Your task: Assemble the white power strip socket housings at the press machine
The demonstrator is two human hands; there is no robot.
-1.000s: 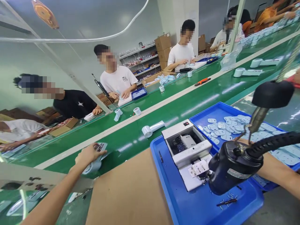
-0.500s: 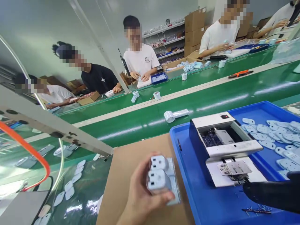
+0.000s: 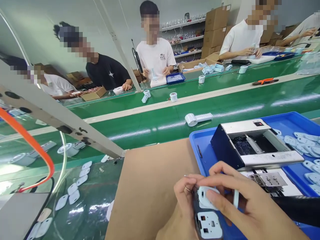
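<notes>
Just over the near edge of the blue plastic tray (image 3: pixel 197 143), the left hand (image 3: pixel 183 213) grips a long black-edged white plastic plug housing (image 3: pixel 208 225), its long axis pointing away, while the right hand (image 3: pixel 246 206) presses a pale rounded plastic cover (image 3: pixel 207 197) onto its far end.

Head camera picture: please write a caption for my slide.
Left hand and right hand hold white plastic plug pieces beside a bright blue plastic tray.
</notes>
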